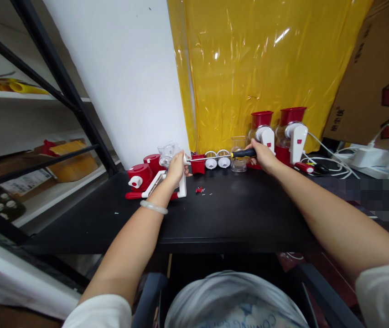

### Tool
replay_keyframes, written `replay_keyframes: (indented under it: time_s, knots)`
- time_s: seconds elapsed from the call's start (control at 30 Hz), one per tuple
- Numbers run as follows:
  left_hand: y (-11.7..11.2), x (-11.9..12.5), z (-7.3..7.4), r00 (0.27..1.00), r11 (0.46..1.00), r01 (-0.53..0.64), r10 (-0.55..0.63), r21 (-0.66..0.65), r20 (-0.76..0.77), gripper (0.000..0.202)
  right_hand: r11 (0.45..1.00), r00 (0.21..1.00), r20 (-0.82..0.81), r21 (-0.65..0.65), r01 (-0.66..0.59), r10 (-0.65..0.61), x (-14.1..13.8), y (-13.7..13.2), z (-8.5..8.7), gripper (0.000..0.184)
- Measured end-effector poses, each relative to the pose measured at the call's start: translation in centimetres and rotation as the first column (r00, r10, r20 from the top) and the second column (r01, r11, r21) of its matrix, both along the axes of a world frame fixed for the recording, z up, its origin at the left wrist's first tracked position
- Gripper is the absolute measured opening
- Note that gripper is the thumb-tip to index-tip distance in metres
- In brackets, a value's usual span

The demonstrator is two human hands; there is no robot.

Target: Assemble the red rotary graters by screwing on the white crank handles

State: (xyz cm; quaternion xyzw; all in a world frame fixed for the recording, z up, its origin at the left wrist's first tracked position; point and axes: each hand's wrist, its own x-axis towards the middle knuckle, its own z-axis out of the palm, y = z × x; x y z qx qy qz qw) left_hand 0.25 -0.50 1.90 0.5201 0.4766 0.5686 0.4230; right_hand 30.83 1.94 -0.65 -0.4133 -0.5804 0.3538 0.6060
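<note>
My right hand (263,157) is closed round the black and yellow handle of a screwdriver (244,153). Its long shaft points left, with the tip at a small white plastic part (185,159) pinched in my left hand (176,167). Most of that part is hidden by my fingers. Beside my left hand are red housings (140,176), white crank arms with red handles (133,196) and a clear plastic piece (167,152). Behind the shaft sit a red block (199,165), two white-rimmed drums (223,159) and a clear container (238,163). Small red parts and screws (199,189) lie below.
Two red-and-white rotary graters (297,136) stand at the back right of the black table (228,214). White cables and a power strip (374,159) lie farther right, before a cardboard box (361,91). A black-framed shelf (44,50) is at the left.
</note>
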Motion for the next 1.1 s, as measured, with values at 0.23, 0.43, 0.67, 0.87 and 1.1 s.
replay_keyframes:
  time_s: [0.23, 0.43, 0.67, 0.87, 1.1]
  knots:
    - [-0.1, 0.0, 0.1, 1.000, 1.000, 0.008, -0.008, 0.004, 0.010, 0.034, 1.000, 0.989, -0.148, -0.013, -0.014, 0.012, -0.6, -0.7, 0.3, 0.031]
    - [-0.2, 0.2, 0.0, 1.000, 1.000, 0.010, -0.010, 0.001, -0.014, 0.033, 0.995, 0.953, -0.288, -0.007, -0.098, 0.092, -0.8, -1.6, 1.0, 0.021]
    - [-0.4, 0.2, 0.0, 1.000, 1.000, 0.014, -0.014, 0.009, -0.002, 0.032, 1.000, 0.976, -0.219, -0.027, -0.010, 0.004, -0.6, -0.6, 0.6, 0.028]
    - [-0.4, 0.2, 0.0, 1.000, 1.000, 0.009, -0.009, 0.001, -0.008, 0.032, 0.994, 0.994, -0.026, 0.032, 0.105, -0.104, -0.1, 0.3, 0.0, 0.049]
    - [-0.3, 0.2, 0.0, 1.000, 1.000, 0.015, -0.015, 0.003, -0.028, 0.031, 0.998, 0.977, -0.200, 0.000, 0.069, -0.068, -0.9, -0.5, 0.5, 0.033]
